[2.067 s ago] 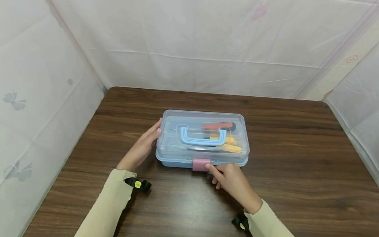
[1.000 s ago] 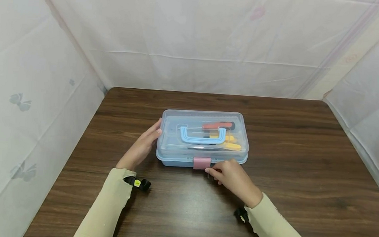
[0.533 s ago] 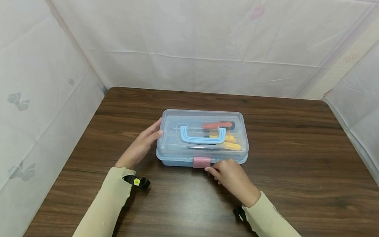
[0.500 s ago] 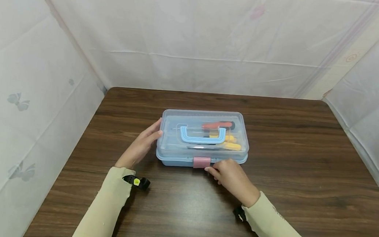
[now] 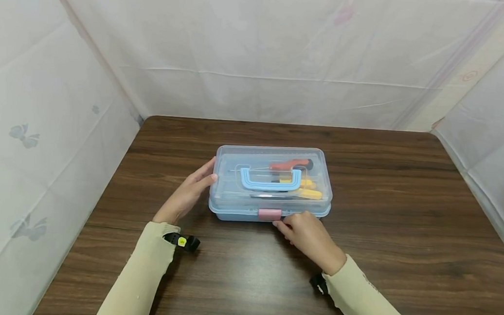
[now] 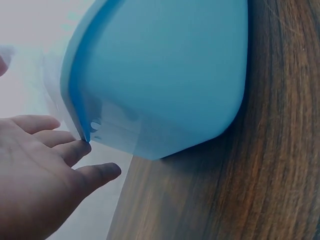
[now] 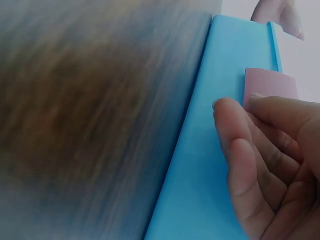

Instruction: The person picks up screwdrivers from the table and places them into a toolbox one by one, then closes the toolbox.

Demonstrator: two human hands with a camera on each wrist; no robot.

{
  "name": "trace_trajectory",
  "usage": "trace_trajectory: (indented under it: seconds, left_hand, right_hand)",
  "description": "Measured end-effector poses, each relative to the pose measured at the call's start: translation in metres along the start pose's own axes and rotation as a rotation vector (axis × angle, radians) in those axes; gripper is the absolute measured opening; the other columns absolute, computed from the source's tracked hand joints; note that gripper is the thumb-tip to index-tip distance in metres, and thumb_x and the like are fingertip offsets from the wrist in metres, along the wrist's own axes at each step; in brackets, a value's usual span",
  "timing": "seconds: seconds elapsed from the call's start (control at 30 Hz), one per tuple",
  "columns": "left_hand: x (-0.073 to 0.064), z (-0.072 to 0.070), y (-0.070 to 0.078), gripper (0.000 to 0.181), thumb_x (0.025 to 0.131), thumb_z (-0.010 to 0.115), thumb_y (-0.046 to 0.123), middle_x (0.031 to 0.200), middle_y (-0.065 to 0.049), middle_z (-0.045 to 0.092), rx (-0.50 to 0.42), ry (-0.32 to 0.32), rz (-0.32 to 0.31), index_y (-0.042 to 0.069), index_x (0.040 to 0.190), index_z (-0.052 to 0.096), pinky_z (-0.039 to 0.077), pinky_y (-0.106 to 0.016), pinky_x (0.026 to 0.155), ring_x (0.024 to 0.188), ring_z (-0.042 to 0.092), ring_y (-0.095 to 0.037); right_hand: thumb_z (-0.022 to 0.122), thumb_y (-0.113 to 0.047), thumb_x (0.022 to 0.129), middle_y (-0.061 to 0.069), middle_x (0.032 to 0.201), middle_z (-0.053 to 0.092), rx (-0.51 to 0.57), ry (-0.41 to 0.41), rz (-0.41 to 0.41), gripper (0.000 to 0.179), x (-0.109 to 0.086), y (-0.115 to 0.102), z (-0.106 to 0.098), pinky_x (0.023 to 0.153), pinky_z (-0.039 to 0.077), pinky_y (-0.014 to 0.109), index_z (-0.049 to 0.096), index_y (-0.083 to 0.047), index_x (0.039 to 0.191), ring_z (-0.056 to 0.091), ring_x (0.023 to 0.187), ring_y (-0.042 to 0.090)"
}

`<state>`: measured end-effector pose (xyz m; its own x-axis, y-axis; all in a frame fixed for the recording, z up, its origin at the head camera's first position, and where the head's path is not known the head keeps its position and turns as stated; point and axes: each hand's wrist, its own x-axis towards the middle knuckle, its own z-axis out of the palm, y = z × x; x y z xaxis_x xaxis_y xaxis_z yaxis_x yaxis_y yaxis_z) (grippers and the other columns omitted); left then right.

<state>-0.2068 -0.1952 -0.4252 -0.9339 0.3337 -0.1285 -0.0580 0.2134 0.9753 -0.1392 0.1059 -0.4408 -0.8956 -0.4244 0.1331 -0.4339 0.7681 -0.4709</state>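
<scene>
A blue plastic toolbox (image 5: pixel 230 216) with a clear lid (image 5: pixel 229 175) and a light blue carry handle (image 5: pixel 269 186) lies closed on the table. My left hand (image 5: pixel 186 194) rests its extended fingers against the box's left side; in the left wrist view, the fingertips (image 6: pixel 82 147) are right at the rim. At the front, my right hand (image 5: pixel 310 237) has curled fingers and grips the lower right edge of the pink latch (image 5: pixel 270 214). In the right wrist view, a fingertip lies on the latch's edge. Through the lid show a red-handled screwdriver (image 5: pixel 288 165) and yellow handles (image 5: pixel 308 194).
The dark wooden table (image 5: pixel 384 210) extends around the box on every side. White sheeting (image 5: pixel 259 55) hangs behind the table and along its left and right. A black wrist strap with a camera (image 5: pixel 182 241) sits on each wrist.
The pink latch's lower edge has lifted slightly, so it looks shorter from above. My right fingertips have stayed at its corner; the left hand and box have hardly moved.
</scene>
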Motion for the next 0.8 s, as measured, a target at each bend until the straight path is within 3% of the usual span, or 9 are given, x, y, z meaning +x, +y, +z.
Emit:
trace_trajectory:
  seconds: [0.23,0.53,0.8]
  left_hand:
    - [0.001,-0.002,-0.003,0.066,0.101,0.045,0.038,0.163,-0.002,0.008,-0.013,0.005,-0.009,0.02,0.156,0.014,0.007,-0.054,0.12,0.151,0.007,-0.026]
    - [0.0,-0.002,-0.004,0.066,0.101,0.045,0.041,0.163,0.0,0.009,0.004,0.021,-0.012,0.02,0.156,0.015,0.01,-0.052,0.121,0.151,0.009,-0.025]
    - [-0.001,0.0,-0.005,0.062,0.102,0.041,0.039,0.163,-0.002,0.009,0.014,0.025,-0.021,0.018,0.155,0.016,0.009,-0.055,0.12,0.15,0.009,-0.027]
  right_hand:
    - [0.062,-0.027,0.094,-0.016,0.045,0.032,0.043,-0.039,-0.007,0.043,0.0,0.001,-0.003,0.042,0.023,0.014,0.059,-0.014,0.054,0.027,0.042,-0.004]
    - [0.061,-0.027,0.095,-0.014,0.05,0.051,0.138,-0.112,-0.001,0.033,0.0,0.009,-0.007,0.042,0.032,0.017,0.067,-0.015,0.066,0.041,0.044,-0.002]
    - [0.057,-0.026,0.097,-0.011,0.054,0.054,0.18,-0.177,0.006,0.035,-0.004,0.014,-0.013,0.043,0.034,0.017,0.064,-0.012,0.066,0.042,0.046,0.0]
